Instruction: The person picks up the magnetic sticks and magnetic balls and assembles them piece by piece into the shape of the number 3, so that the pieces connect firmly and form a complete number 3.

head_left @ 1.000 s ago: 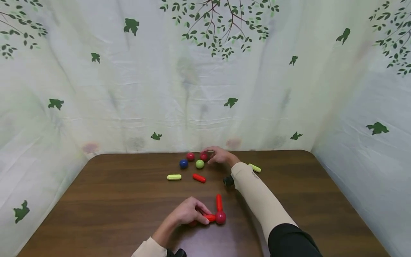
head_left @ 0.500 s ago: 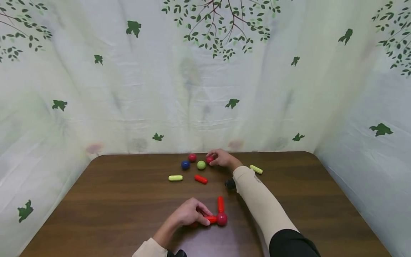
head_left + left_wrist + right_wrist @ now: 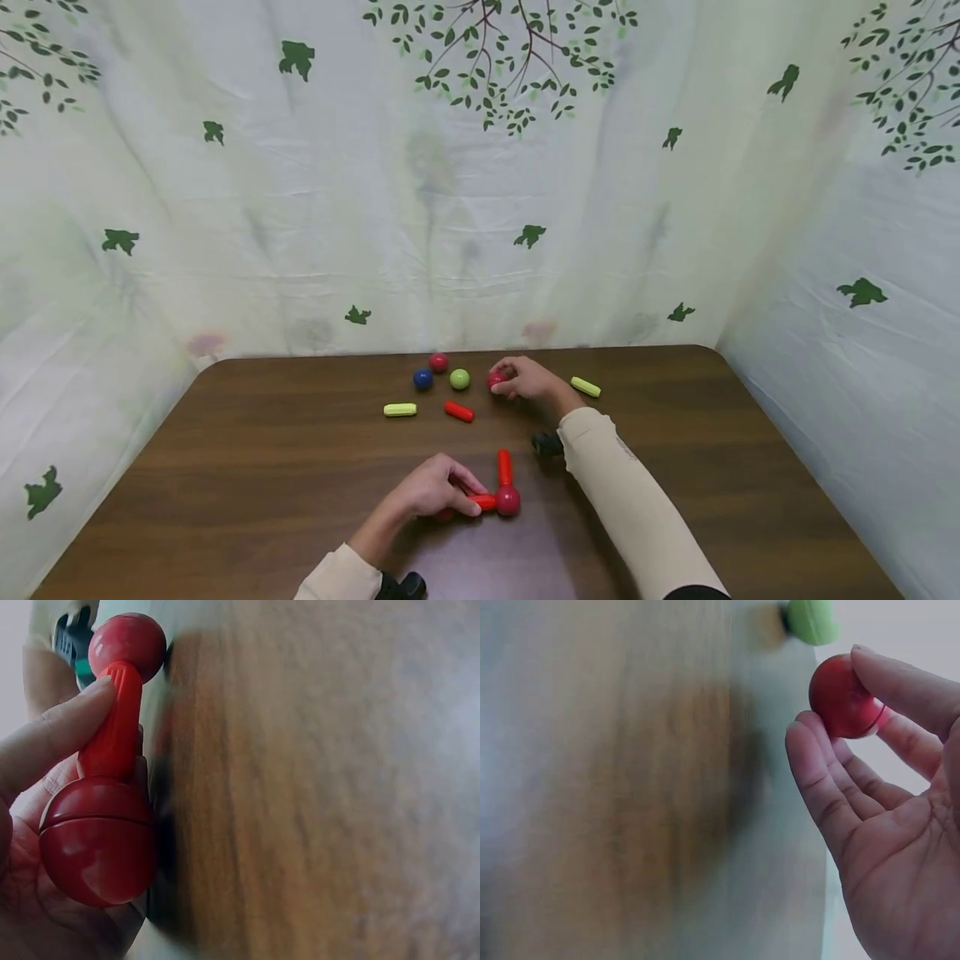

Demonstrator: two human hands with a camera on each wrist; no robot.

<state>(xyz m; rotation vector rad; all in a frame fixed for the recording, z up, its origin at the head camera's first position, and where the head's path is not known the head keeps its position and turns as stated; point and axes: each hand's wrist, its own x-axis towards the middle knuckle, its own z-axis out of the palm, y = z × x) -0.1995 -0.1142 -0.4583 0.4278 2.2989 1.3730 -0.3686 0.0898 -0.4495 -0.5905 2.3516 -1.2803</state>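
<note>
My left hand [image 3: 435, 486] grips a red stick [image 3: 483, 502] that joins two red balls, one at each end. The right-end ball [image 3: 508, 500] also bears a second red stick [image 3: 505, 468] pointing away from me. In the left wrist view the thumb presses along the ribbed stick [image 3: 116, 731], and the near ball [image 3: 101, 840] shows a seam round it. Further back, my right hand [image 3: 531, 380] pinches a loose red ball [image 3: 496, 379] between thumb and fingers. The right wrist view shows this ball [image 3: 845, 697] held at the fingertips.
At the table's back lie another red ball [image 3: 438, 362], a blue ball [image 3: 423, 379] and a green ball [image 3: 460, 379]. Closer lie a yellow stick [image 3: 400, 410] and a red stick [image 3: 459, 412]. Another yellow stick [image 3: 585, 387] lies right of my right hand. A leaf-patterned curtain [image 3: 480, 208] hangs behind.
My right hand has taken hold of a red ball from the group at the back and carried it to the right, away from the green ball. The left hand keeps its grip.
</note>
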